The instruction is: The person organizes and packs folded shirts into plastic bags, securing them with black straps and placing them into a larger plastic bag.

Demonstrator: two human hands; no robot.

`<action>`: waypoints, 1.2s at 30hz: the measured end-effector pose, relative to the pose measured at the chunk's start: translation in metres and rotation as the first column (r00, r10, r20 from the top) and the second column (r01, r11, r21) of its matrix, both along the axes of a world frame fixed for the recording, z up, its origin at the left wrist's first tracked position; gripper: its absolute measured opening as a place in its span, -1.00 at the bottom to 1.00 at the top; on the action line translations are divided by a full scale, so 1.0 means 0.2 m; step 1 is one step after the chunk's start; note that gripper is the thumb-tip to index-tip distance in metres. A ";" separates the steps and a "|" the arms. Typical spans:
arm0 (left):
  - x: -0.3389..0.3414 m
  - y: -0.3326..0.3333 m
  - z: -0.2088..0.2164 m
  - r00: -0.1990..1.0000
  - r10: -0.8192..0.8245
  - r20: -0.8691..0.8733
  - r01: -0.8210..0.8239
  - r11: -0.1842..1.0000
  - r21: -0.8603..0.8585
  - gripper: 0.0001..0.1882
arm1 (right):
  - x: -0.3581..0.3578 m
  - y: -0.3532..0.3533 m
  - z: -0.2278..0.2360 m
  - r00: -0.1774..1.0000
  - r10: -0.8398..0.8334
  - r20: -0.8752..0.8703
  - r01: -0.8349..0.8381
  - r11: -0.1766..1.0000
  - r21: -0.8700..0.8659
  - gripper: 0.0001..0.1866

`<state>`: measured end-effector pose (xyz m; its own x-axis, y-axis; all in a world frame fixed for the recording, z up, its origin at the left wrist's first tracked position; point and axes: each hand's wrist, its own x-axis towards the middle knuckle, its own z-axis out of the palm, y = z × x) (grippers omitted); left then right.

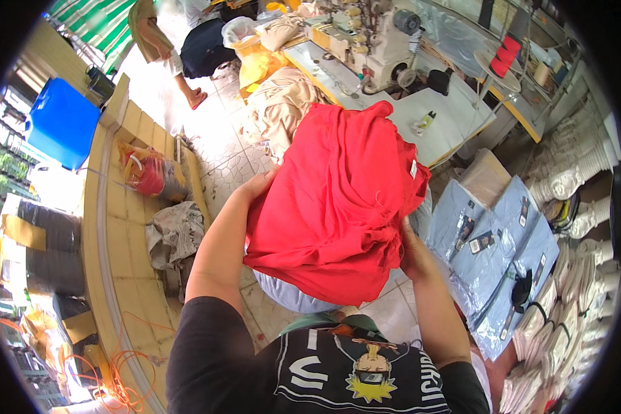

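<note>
A thick, loosely folded pile of red garments is held up in front of me between both hands. My left hand grips its left side, with most of the fingers hidden beneath the cloth. On the right, my right hand supports the lower right edge, its fingers also tucked under the fabric. A small white label shows at the pile's right edge. Below the red pile, a light blue-grey cloth peeks out. Beyond it lies a heap of beige fabric.
An industrial sewing machine stands on a white worktable ahead, with a small bottle on it. Plastic-wrapped blue garments are at right, beside white bundles. A blue jerrycan rests on the left ledge. A person's leg appears far left.
</note>
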<state>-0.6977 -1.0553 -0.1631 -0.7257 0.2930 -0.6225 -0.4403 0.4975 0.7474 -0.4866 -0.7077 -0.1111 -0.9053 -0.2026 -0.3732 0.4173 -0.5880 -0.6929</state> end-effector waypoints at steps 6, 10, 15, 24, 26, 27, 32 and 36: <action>0.02 0.02 0.11 0.998 -0.053 0.037 0.057 0.990 -0.130 -0.02 | -0.05 -0.07 -0.06 0.998 -0.050 -0.042 0.048 0.998 -0.044 -0.24; -0.02 0.05 0.21 0.970 -0.239 0.032 0.240 0.949 -0.206 -0.05 | -0.06 -0.10 -0.16 0.986 -0.145 -0.080 0.149 0.987 0.053 -0.27; 0.03 0.10 0.27 0.968 -0.169 0.187 0.121 0.962 0.243 -0.15 | -0.07 -0.13 -0.19 0.979 -0.195 -0.058 0.182 0.967 -0.177 -0.36; 0.24 -0.16 0.27 0.986 -0.032 0.166 -0.087 0.744 0.662 -0.22 | -0.13 -0.43 0.13 0.962 -0.212 -0.172 0.227 0.971 0.070 -0.40; 0.29 -0.30 0.23 0.977 0.076 0.199 -0.196 0.682 0.705 -0.26 | -0.22 -0.52 0.25 0.953 -0.167 -0.252 0.227 0.946 0.231 -0.40; 0.30 -0.37 0.24 0.967 0.142 0.212 -0.252 0.657 0.710 -0.27 | -0.30 -0.57 0.28 0.948 -0.121 -0.294 0.208 0.937 0.283 -0.40; 0.17 -0.57 0.38 0.849 0.435 0.301 -0.502 0.485 0.716 -0.23 | -0.90 -0.70 0.35 0.847 0.265 -0.460 0.024 0.846 0.533 -0.41; -0.12 -0.54 0.35 0.831 0.534 0.155 -0.423 0.427 0.799 -0.22 | -1.45 -0.67 0.35 0.802 0.409 -0.436 -0.100 0.810 0.577 -0.43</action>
